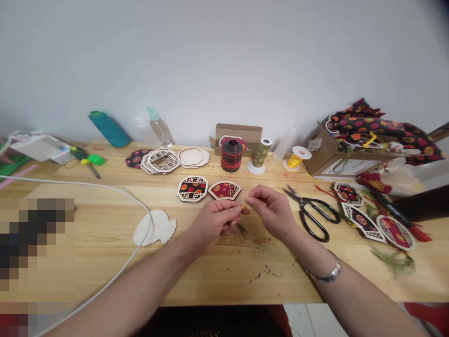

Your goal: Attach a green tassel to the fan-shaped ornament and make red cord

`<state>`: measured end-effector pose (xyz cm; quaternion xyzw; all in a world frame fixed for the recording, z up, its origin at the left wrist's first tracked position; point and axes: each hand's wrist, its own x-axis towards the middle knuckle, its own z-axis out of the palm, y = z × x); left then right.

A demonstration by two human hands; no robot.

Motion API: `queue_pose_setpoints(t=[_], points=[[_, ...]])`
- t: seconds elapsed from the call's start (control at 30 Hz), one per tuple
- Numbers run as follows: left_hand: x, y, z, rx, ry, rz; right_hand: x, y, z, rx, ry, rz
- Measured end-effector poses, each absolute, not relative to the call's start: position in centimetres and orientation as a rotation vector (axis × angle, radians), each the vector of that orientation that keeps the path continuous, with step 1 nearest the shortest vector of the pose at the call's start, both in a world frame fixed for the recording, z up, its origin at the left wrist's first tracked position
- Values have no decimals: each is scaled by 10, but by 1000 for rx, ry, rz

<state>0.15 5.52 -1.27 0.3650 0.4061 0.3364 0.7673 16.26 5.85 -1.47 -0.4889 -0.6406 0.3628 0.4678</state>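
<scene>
I locate the small yellow piece [243,206] at the centre of the work area, raised between the two hands above the table [196,281]. Its exact form is too small to confirm. All clock directions start here, with 12 o'clock toward the wall.

Finger state, left hand [215,219]: thumb and index finger pinch the piece, the other fingers curled beneath, probably to steady it. Finger state, right hand [275,213]: thumb and index finger close on its upper end. I read the opposed pinches as fine control of a part too small for a full grip. Green strands [241,229] show just below the left hand; I cannot tell whether they join the piece.

Near ring: the fan-shaped ornament [225,190] lies at 11 o'clock and the squarish ornament [192,189] at 10, both flat, patterned faces visible. The scissors [314,210] lie at 3 o'clock, handles apart, presumably within easy reach of the right hand. The plain wooden cutout [154,228] lies at 9 o'clock, crossed by the white cable [115,192].

Outer ring: the red-corded spool [231,161] stands near 12 o'clock, the green spool [260,155] near 12:30 and the yellow spool [296,159] near 2, upright, likely so cord draws off freely.
</scene>
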Motion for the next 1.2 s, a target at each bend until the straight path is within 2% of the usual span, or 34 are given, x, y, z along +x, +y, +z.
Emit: queue_pose_setpoints(t=[0.63,1.2], points=[[-2,57,-15,699,760,727,162,59,-15,-1136,-1478,999],[-1,57,-16,698,749,711,161,57,-10,-1073,-1539,924]])
